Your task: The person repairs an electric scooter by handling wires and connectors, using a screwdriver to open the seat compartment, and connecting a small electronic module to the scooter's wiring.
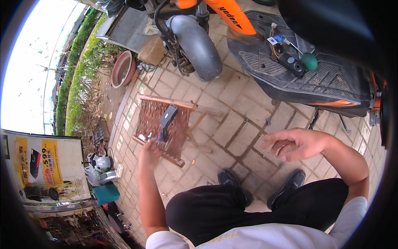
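Observation:
A low folding stool with a woven brown seat (180, 128) stands on the paving in front of me, to the left. On its seat lies a black oblong box (168, 116), with small white connectors and wires (145, 137) near the front rail. My left hand (150, 154) is at that front rail, beside the connectors. Its fingers are drawn together and slightly blurred; what they hold cannot be made out. My right hand (295, 144) hovers above the paving over my right shoe, fingers loosely curved and apart, with nothing in it.
An orange and black scooter's footboard (306, 87) carries a black device (292, 64), a green ball (309, 61) and a small wired part (276, 39). Its front wheel (197, 47) stands ahead. Leftward are a reddish basin (123, 69), a teal box (105, 193) and a yellow poster (41, 162).

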Demonstrator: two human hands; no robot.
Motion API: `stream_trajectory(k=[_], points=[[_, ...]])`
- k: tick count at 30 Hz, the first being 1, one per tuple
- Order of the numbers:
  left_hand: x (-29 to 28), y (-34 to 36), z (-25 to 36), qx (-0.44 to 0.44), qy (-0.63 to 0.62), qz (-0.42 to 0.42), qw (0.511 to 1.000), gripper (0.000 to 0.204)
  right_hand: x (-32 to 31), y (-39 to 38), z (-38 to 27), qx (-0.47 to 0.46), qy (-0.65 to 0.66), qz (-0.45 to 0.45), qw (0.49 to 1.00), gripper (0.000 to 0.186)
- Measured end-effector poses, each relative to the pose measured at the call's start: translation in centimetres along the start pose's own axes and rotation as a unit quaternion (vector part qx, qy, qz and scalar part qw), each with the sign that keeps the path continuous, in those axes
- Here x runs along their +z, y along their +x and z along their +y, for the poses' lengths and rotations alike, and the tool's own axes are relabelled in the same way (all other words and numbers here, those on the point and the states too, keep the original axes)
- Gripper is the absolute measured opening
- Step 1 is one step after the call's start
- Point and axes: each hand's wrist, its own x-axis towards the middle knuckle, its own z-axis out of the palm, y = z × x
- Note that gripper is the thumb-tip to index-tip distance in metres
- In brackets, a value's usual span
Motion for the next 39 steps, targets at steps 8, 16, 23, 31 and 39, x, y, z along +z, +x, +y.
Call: stream_trajectory(k=[8, 16, 23, 31, 39], points=[[1.0, -6.9, 1.7, 0.061, -0.053, 0.008, 0.997, 0.04, 0.1, 0.2, 0.1, 0.0, -0.006, 0.017, 1.0, 0.065], [12.7, -8.6, 1.9, 0.028, -0.163, -0.394, 0.904, 0.04, 0.4, 0.3, 0.8, -0.03, -0.094, 0.037, 0.994, 0.055], [28.4, -10.2, -2.9, 0.105, 0.251, -0.412, 0.87, 0.049, 0.9, 0.3, 0.0, -0.089, 0.23, 0.266, 0.932, 0.034], [36.7, -11.5, -9.2, 0.359, 0.256, -0.481, 0.758, 0.055, -0.6, -2.0, 1.1, -0.124, 0.311, 0.364, 0.869, 0.026], [38.4, -7.9, -7.1, 0.423, 0.341, -0.369, 0.754, 0.034, -6.0, -6.0, -1.2, -0.166, -0.33, 0.62, 0.692, 0.02]])
